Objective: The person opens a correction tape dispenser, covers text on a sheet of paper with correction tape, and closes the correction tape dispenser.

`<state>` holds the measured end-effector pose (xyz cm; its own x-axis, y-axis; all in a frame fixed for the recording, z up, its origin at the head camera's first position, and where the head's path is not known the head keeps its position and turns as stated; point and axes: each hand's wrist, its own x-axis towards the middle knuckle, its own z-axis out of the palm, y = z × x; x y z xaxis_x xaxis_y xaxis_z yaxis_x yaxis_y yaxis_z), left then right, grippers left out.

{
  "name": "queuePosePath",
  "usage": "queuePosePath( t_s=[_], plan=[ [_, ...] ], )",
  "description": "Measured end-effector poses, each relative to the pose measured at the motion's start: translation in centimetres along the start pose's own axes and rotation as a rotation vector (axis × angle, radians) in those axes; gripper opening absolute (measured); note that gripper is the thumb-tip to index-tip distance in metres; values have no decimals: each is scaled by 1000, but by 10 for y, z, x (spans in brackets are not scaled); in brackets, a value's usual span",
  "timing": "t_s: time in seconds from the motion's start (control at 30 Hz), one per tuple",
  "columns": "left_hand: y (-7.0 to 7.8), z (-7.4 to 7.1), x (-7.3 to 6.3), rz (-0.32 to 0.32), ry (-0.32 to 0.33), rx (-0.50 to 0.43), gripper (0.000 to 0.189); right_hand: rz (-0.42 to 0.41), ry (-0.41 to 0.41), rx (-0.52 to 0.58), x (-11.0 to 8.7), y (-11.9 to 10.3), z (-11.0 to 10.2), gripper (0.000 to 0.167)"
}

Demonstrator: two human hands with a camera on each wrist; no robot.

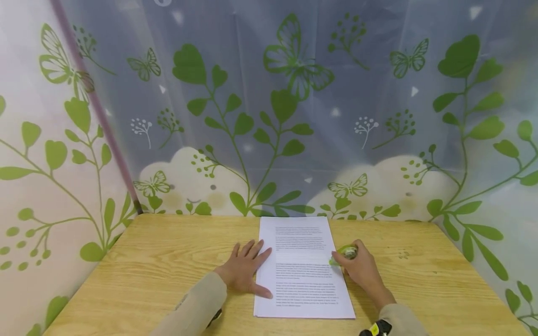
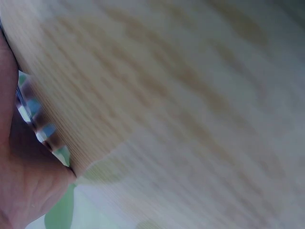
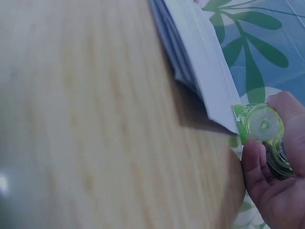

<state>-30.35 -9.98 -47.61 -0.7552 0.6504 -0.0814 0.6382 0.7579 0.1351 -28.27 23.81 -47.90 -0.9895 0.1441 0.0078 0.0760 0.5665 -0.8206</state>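
A stack of printed white paper [image 1: 301,275] lies on the wooden table, its lines of text split by a blank whitish band near the middle. My left hand [image 1: 243,270] spreads its fingers flat at the stack's left edge, thumb and fingertips reaching onto the sheet. Only part of that hand shows at the left of the left wrist view. In my right hand [image 1: 362,269] I grip a clear green correction tape [image 3: 264,123] with toothed wheels inside. Its tip is at the sheet's right edge, beside the blank band; the right wrist view does not show clearly whether it touches.
The light wooden table [image 1: 168,261] extends to both sides of the paper. Behind it hangs a curtain [image 1: 235,154] printed with green leaves and butterflies. The stack's side edges [image 3: 183,71] look slightly lifted and layered in the right wrist view.
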Motion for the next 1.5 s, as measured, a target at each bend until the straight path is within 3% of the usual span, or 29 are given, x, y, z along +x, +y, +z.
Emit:
queuePosePath(
  t_s=[0.33,0.5,0.63,0.9,1.1,1.23,1.5],
  plan=[
    [0,-3,0,4,9,3,114,-3,2,49,0,1,-3,51],
    [1,-3,-2,5,1,-8,114,85,58,255,0,10,-7,61],
    [1,-3,-5,-4,1,-7,114,114,97,363,-3,1,2,71],
    [1,-3,-4,-16,-22,-10,114,24,41,350,-12,-52,60,56],
    [2,0,0,-14,-16,14,114,-28,38,256,-16,-69,99,50],
    [3,0,1,-14,-19,26,113,-22,35,201,-17,-67,110,52],
    [2,-5,0,-24,-35,22,109,-33,23,192,-16,-66,114,52]
  ],
)
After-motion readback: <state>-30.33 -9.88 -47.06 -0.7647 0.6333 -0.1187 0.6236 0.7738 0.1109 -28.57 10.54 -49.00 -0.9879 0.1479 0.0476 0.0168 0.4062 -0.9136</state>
